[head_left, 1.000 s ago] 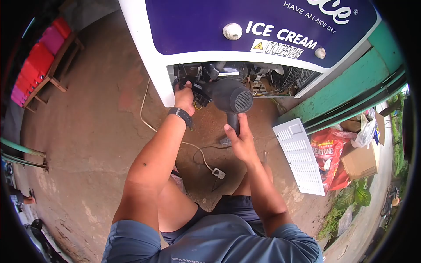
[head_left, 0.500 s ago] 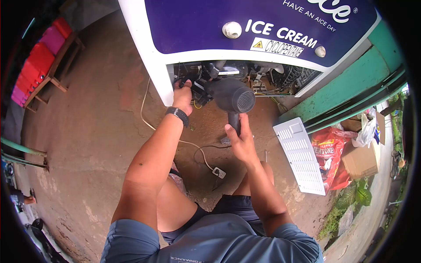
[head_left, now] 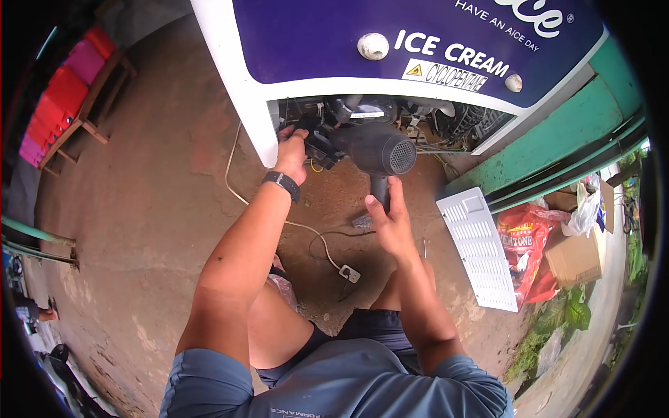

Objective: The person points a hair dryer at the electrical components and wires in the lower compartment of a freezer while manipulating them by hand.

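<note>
My right hand [head_left: 391, 219] is closed round the handle of a black hair dryer [head_left: 376, 150]. The dryer's round grille faces me, and its nozzle end points left into the open base of an ice cream freezer [head_left: 418, 42]. At the left side of that opening, my left hand [head_left: 292, 152] grips a black part [head_left: 324, 148] that looks like a plastic housing. My fingertips there are partly hidden. Behind the dryer sit a dark rounded unit [head_left: 369, 111] with a white label and several wires.
A white vented panel [head_left: 481, 251] leans at the right, beside a red bag [head_left: 519, 233] and a cardboard box [head_left: 575, 254]. On the floor lies a white power socket [head_left: 349, 273] with its cable. A wooden bench [head_left: 90, 125] stands far left.
The hair dryer and my right hand have shifted slightly to the right. My left hand stays at the black part, which has tilted a little.
</note>
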`<state>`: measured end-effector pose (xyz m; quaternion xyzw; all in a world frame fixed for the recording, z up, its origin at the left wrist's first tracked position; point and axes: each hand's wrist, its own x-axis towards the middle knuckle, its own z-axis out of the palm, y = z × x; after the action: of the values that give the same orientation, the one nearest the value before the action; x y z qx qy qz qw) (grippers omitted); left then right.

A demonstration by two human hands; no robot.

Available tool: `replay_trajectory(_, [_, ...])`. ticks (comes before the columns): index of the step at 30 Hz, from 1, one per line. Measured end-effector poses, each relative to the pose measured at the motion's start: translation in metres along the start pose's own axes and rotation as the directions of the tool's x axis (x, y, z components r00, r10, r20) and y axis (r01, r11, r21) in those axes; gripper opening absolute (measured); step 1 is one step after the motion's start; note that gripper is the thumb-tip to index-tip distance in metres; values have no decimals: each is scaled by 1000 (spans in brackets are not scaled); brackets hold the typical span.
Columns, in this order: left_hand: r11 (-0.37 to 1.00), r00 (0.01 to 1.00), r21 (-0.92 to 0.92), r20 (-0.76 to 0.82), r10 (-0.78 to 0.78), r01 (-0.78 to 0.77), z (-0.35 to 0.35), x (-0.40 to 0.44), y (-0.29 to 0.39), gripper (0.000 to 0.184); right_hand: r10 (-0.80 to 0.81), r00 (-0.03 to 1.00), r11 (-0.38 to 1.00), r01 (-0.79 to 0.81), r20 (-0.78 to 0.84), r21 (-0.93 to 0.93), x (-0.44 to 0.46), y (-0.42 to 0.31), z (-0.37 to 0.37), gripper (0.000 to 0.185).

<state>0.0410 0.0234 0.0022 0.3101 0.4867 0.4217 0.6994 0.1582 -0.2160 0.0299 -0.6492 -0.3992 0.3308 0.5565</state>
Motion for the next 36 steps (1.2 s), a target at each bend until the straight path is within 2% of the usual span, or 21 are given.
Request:
replay_trajectory(3, [997,1000,-79,-5,3,-3,-1,8,-2,47,-74,997,997,74,5,32,4,9,-5,57])
replay_trajectory(9, [976,993,-214,105,56,-32,-10,21,-13,46,-13,1000,977,19,-27,212,7,22,-13,59])
replay_trajectory(14, [991,990,-130,128,54,-38,-14,22,-11,48,9,999,931,5,-35,366,14,35,-16,60])
replay_trajectory(16, [984,989,-178,146,28,-1,-16,25,-11,49,33,999,913,-24,-17,408,17,39,-19,61])
replay_trajectory(21, [982,986,-182,153,69,-41,-19,27,-15,46,40,998,915,-16,-51,403,16,47,-30,62])
replay_trajectory(23, [986,983,-166,173,60,-31,-21,28,-13,47,-4,999,907,20,-37,421,15,50,-35,64])
replay_trajectory(27, [990,980,-137,194,39,-12,-22,27,-10,49,16,999,899,8,-50,438,15,40,-42,63])
replay_trajectory(30, [989,983,-144,176,45,-19,-17,23,-8,50,51,999,909,-45,-3,414,16,37,-45,62])
replay_trajectory(32, [991,984,-129,172,46,-23,-17,23,-7,51,-40,999,946,36,5,322,17,44,-43,61])
replay_trajectory(36, [992,983,-114,174,64,-44,-15,24,-7,52,7,999,943,-24,50,332,15,41,-45,61])
